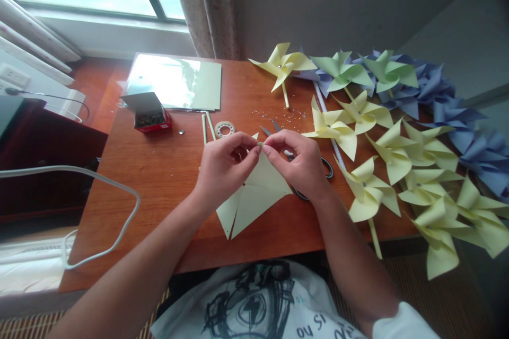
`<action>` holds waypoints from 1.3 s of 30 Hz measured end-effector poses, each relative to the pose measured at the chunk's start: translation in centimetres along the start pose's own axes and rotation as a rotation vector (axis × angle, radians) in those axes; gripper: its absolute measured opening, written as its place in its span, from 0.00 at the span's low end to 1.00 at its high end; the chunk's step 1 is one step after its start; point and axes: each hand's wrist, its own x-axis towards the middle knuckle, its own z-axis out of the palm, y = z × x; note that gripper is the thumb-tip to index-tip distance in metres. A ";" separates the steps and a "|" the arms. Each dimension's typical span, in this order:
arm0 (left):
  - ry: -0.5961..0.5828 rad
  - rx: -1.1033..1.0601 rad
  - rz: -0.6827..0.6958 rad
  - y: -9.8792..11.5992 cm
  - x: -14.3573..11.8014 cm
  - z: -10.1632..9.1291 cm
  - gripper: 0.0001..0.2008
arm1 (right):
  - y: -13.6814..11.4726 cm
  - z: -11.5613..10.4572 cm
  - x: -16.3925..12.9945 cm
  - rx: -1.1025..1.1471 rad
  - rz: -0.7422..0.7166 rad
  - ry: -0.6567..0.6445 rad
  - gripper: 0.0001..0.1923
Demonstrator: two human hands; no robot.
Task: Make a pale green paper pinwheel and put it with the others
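My left hand (pixel 223 167) and my right hand (pixel 299 161) meet over the middle of the wooden table (pixel 159 169). Both pinch the top of a cut pale yellow paper square (pixel 252 196), whose loose triangular flaps hang down toward the table's front edge. A small pale piece shows between the fingertips; I cannot tell what it is. Black-handled scissors (pixel 326 167) lie partly hidden under my right hand.
Finished paper pinwheels, yellow (pixel 392 156), green (pixel 342 70) and blue (pixel 457 111), crowd the right side. A tape roll (pixel 225 128), pale straws (pixel 204 127), a red box of pins (pixel 151 116) and a paper stack (pixel 178 82) lie at the back left. A white cable (pixel 99 183) loops left.
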 end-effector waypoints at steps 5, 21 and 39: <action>0.040 0.094 0.073 0.2 -0.1 0.0 0.02 | -0.2 0.1 0.0 -0.117 -0.114 0.017 0.05; 0.079 0.124 0.090 0.1 -0.1 -0.1 0.02 | 0.0 0.3 0.0 -0.174 -0.180 0.022 0.05; 0.082 0.096 0.048 -0.4 -0.1 0.1 0.03 | 0.3 0.6 -0.1 -0.252 -0.207 0.080 0.06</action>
